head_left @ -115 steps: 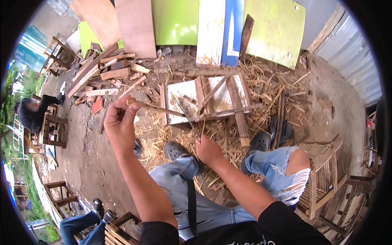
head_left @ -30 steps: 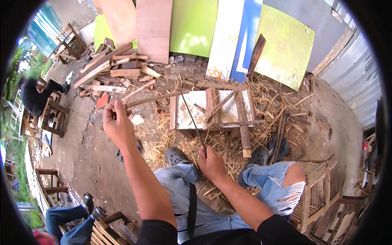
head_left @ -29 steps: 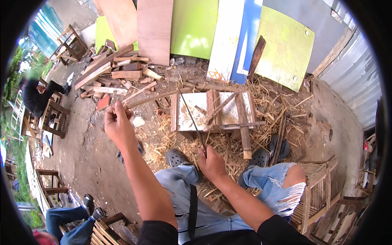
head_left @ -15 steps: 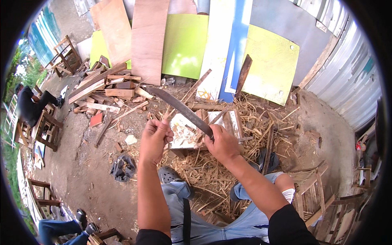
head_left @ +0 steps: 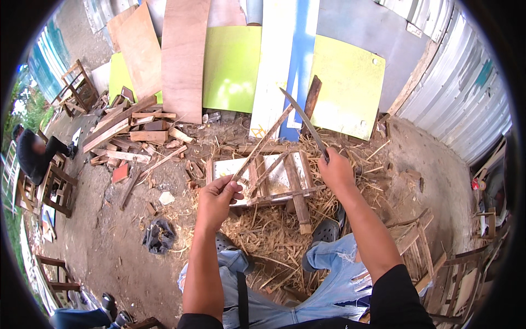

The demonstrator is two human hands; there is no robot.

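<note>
My left hand [head_left: 215, 202] pinches the lower end of a thin wooden strip [head_left: 262, 141], which slants up and to the right. My right hand [head_left: 336, 173] is closed around the handle of a machete [head_left: 302, 114]. Its long dark blade points up and to the left, its tip just past the strip's upper end and apart from the left hand. Below and between both hands is a low wooden stand with a white top [head_left: 226, 169]. Several wooden slats [head_left: 295, 178] lie across it, one hanging over the near edge.
Wood shavings [head_left: 274, 241] cover the ground around my feet. A pile of wood offcuts [head_left: 148, 129] lies at the left, with a black plastic bag [head_left: 158, 236] nearer. Boards [head_left: 233, 66] lean against the back wall. One person [head_left: 34, 156] sits at far left; another's legs [head_left: 82, 318] show lower left.
The machete has swung to the right with my right hand, away from the left hand, its blade now steeper. The strip in my left hand shows more plainly. The whole view has shifted slightly.
</note>
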